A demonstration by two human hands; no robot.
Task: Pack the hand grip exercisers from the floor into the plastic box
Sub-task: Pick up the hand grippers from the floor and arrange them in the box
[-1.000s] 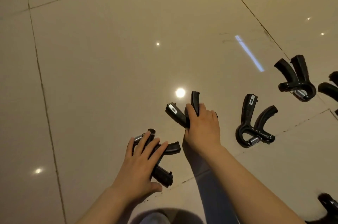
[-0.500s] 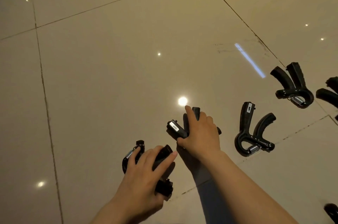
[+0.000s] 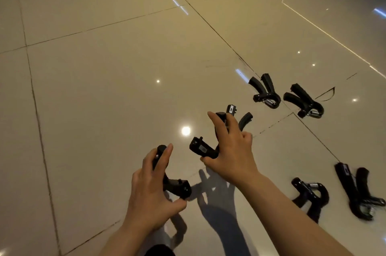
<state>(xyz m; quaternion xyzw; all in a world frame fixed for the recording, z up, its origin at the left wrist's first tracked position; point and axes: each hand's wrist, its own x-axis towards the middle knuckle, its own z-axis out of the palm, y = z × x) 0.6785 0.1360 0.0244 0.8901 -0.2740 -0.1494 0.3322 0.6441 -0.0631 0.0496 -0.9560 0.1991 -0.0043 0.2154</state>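
Floor: glossy beige tiles [image 3: 104, 88] with dark grout lines and lamp glare; no plastic box in view.
Left hand [image 3: 150, 191]: fingers curled round one black exerciser [image 3: 177, 188], lifted clear of the tiles.
Right hand [image 3: 231, 151]: fingers and thumb curled round a second exerciser [image 3: 201, 149].
Behind the right hand: another gripper [image 3: 244, 120] on the floor, partly hidden.
Right side, near: two more [image 3: 311, 193] [image 3: 353, 189] lying flat.
Far right: a further pair [image 3: 265, 93] [image 3: 302, 101], side by side.
Handling: probably light, rigid plastic with a stiff spring; take it across both handles or at the curved neck.
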